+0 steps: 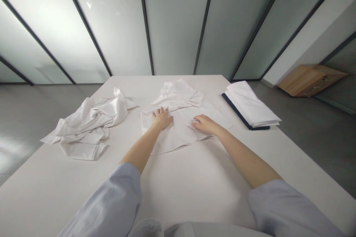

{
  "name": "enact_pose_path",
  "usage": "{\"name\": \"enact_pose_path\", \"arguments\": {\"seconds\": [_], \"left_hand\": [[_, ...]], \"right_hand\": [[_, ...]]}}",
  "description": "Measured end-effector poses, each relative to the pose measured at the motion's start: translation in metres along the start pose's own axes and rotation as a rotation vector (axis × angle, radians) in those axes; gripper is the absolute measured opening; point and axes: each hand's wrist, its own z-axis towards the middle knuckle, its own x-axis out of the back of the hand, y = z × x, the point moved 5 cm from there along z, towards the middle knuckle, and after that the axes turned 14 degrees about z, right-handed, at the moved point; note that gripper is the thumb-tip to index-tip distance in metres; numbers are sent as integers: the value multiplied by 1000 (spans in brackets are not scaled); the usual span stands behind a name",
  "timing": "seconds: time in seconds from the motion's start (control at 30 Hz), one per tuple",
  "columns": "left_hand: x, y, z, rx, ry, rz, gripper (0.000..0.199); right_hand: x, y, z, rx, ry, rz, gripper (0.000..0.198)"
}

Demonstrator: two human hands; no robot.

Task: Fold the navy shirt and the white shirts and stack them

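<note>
A thin white garment [178,126] lies partly spread on the table in front of me, its far part bunched into folds. My left hand [162,119] rests palm down on its left side, fingers spread. On the right side of the same garment lies my right hand [205,123], fingers apart and slightly bent, with no cloth visibly pinched. The fingertips of both hands point away from me. The garment's near edge runs in a loose curve below the hands.
A crumpled white cloth [91,122] lies at the left side of the white table [191,189]. Folded white fabric [251,103] sits on a folded dark navy piece [236,107] by the right edge. Beyond are frosted glass panels [175,22] and a wooden cabinet [303,79].
</note>
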Motion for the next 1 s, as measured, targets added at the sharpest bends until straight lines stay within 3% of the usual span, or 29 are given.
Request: {"name": "enact_pose_path", "arguments": {"seconds": [0.1, 0.2, 0.33, 0.4, 0.43, 0.5, 0.57, 0.63, 0.8, 1.0], "left_hand": [[-10, 0, -4, -31, 38, 23, 66], [-14, -5, -4, -72, 28, 54, 67], [-12, -14, -5, -129, 40, 68, 65], [-12, -16, -7, -160, 42, 72, 65], [-12, -17, -8, -173, 41, 76, 65], [-13, -19, -12, -194, 38, 92, 65], [-13, -21, -18, -218, 31, 109, 65], [-13, -23, -24, -251, 24, 120, 65], [-9, -30, -35, -313, 35, 130, 63], [8, -31, -47, -278, 124, 151, 61]], "right_hand": [[-11, 2, -1, -25, -112, -63, 44], [-19, -5, -8, -29, -188, -16, 30], [-32, -28, -24, 117, -496, 230, 20], [-33, -34, -26, 166, -567, 374, 25], [-30, -33, -22, 174, -519, 416, 28], [-19, -23, -8, 164, -295, 402, 29], [-9, -9, 6, 140, -79, 288, 28], [-5, 6, 15, 113, 26, 126, 32], [-18, 27, 13, 68, 68, -214, 52], [-28, 16, -13, 97, 84, -310, 52]]}}
